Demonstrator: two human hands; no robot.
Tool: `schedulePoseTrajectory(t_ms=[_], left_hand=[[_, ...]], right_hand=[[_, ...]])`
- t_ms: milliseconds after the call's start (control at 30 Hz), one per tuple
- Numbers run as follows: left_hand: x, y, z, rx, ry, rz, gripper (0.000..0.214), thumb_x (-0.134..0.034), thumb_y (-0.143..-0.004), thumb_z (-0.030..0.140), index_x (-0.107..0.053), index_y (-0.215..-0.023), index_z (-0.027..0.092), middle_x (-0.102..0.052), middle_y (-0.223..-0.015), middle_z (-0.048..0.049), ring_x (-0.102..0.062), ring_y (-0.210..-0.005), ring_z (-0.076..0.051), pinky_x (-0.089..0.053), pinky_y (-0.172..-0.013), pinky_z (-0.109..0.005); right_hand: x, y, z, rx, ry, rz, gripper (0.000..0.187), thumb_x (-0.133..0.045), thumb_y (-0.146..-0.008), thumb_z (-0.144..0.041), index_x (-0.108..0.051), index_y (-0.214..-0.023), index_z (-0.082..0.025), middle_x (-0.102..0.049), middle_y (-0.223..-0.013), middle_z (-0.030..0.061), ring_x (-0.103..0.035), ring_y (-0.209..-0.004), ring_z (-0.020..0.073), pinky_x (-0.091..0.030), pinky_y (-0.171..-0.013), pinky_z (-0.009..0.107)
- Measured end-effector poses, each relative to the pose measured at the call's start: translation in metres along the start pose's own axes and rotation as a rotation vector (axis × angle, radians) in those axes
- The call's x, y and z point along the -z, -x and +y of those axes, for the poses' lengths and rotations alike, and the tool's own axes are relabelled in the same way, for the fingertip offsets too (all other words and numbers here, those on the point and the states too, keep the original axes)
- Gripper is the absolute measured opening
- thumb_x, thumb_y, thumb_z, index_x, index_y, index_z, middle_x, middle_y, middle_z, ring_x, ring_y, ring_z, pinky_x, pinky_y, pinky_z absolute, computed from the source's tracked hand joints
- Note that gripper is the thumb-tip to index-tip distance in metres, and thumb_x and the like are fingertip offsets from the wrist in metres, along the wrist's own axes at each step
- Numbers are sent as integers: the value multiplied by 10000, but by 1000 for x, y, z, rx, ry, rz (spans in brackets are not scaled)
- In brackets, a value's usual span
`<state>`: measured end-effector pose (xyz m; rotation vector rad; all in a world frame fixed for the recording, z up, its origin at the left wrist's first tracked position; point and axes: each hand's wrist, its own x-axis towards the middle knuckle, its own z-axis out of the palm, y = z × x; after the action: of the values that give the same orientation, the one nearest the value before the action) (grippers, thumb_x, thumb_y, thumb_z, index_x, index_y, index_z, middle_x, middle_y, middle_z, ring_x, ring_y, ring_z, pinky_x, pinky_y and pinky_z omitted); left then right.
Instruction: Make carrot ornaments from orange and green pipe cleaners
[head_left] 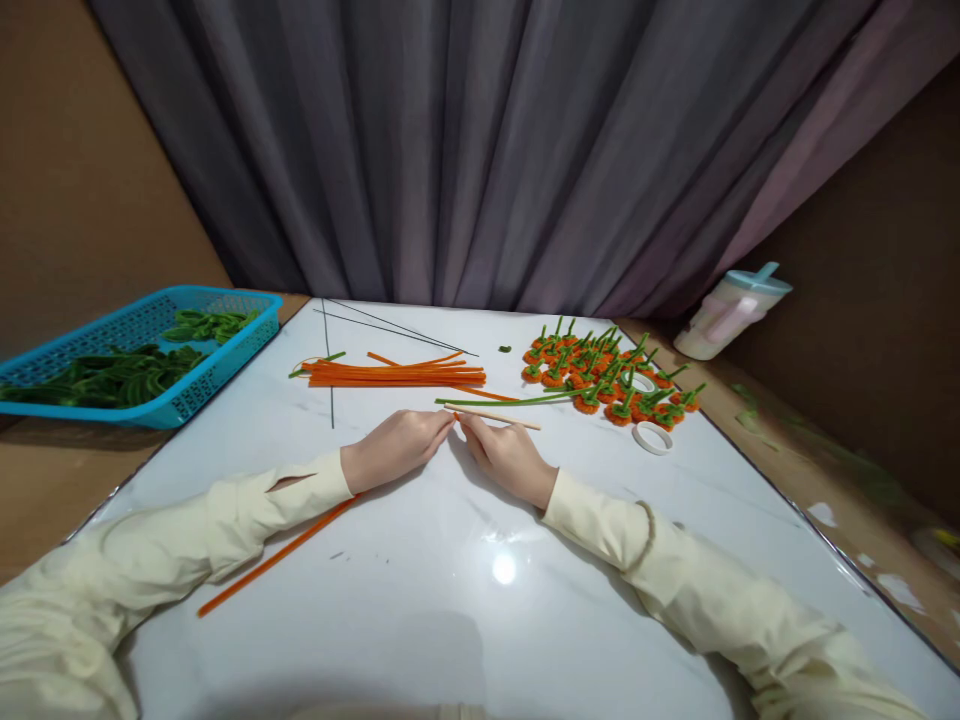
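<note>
My left hand (397, 443) and my right hand (510, 457) meet fingertip to fingertip above the middle of the white table, both closed in a pinch. An orange pipe cleaner (274, 558) runs from the near left, beneath my left wrist, into the fingers; a bit of orange shows at the right fingertips. Just beyond the right hand is a thin wooden stick (499, 417); whether the fingers touch it I cannot tell. Past it lie a green pipe cleaner (517, 401) and a bundle of orange pipe cleaners (397, 374).
Several orange pieces with green stems (589, 372) crowd the right side, with a white tape ring (652, 438) beside them. At left stands a blue basket (154, 412) of green pieces. Thin dark wires (397, 328) lie at the back. A lidded cup (731, 312) stands far right.
</note>
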<state>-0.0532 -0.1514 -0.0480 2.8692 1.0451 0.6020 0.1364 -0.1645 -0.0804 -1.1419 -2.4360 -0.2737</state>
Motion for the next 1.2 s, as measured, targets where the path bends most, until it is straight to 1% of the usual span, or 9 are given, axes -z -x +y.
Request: schedulePoseTrajectory(t_ms=[200, 300, 433, 533, 700, 800, 867, 1100, 1200], left_hand=[[-9, 2, 1, 18, -38, 33, 204, -361, -908, 193, -553, -872, 134, -649, -734, -53, -628, -624, -166, -467, -586, -257], [-15, 2, 1, 28, -23, 85, 222, -342, -916, 210, -549, -882, 134, -646, -716, -53, -629, -608, -164, -471, -567, -251], [-23, 1, 1, 41, -4, 152, 239, -329, -924, 218, -547, -950, 125, -667, -772, -78, -651, -640, -184, -492, -579, -273], [-25, 1, 1, 24, -27, 151, 251, -319, -925, 208, -547, -971, 115, -676, -809, -95, -660, -661, -196, -506, -590, -289], [-27, 2, 1, 7, -59, 157, 248, -323, -917, 190, -550, -985, 117, -680, -847, -95, -665, -702, -181, -528, -637, -279], [-26, 2, 0, -3, -54, 144, 244, -330, -906, 162, -552, -996, 117, -679, -860, -95, -665, -743, -183, -534, -680, -285], [-24, 2, -1, -10, -62, 120, 240, -340, -895, 148, -554, -999, 119, -679, -854, -92, -663, -741, -184, -530, -679, -283], [-13, 1, -8, -98, -112, -5, 248, -354, -871, 117, -570, -992, 110, -665, -743, -65, -632, -618, -169, -478, -575, -257], [-6, 0, -9, -99, -96, -51, 244, -366, -863, 112, -581, -977, 109, -665, -720, -63, -626, -604, -173, -455, -557, -256]], right_hand=[[-1, -1, -5, -72, -42, -26, 227, -297, -932, -192, -509, -963, -116, -587, -554, 6, -483, -438, 116, -220, -464, 230], [-1, -2, -7, -109, -50, -37, 226, -301, -928, -197, -496, -1007, -113, -599, -573, 12, -488, -437, 124, -226, -459, 226], [-1, -3, -6, -139, -47, -67, 218, -323, -906, -174, -488, -1030, -104, -628, -610, 32, -520, -458, 135, -254, -471, 221], [-1, -3, -5, -130, -53, -81, 219, -334, -895, -161, -479, -1049, -102, -638, -626, 35, -538, -481, 138, -264, -478, 219], [-2, -2, -4, -90, -64, -79, 222, -336, -900, -149, -461, -1075, -91, -620, -610, 23, -529, -483, 130, -251, -476, 222], [-3, -2, -2, -78, -68, -71, 204, -350, -903, -151, -468, -1059, -91, -613, -603, 17, -521, -482, 120, -244, -479, 226], [-3, -2, -2, -72, -68, -73, 187, -354, -904, -155, -479, -1030, -95, -615, -604, 18, -520, -482, 117, -245, -486, 229], [1, -1, -2, -31, -23, -99, 170, -389, -886, -140, -518, -992, -109, -651, -653, 31, -554, -522, 124, -258, -504, 234], [4, -1, -3, -26, 28, -86, 182, -410, -885, -147, -530, -1020, -122, -667, -679, 25, -575, -530, 135, -256, -495, 243]])
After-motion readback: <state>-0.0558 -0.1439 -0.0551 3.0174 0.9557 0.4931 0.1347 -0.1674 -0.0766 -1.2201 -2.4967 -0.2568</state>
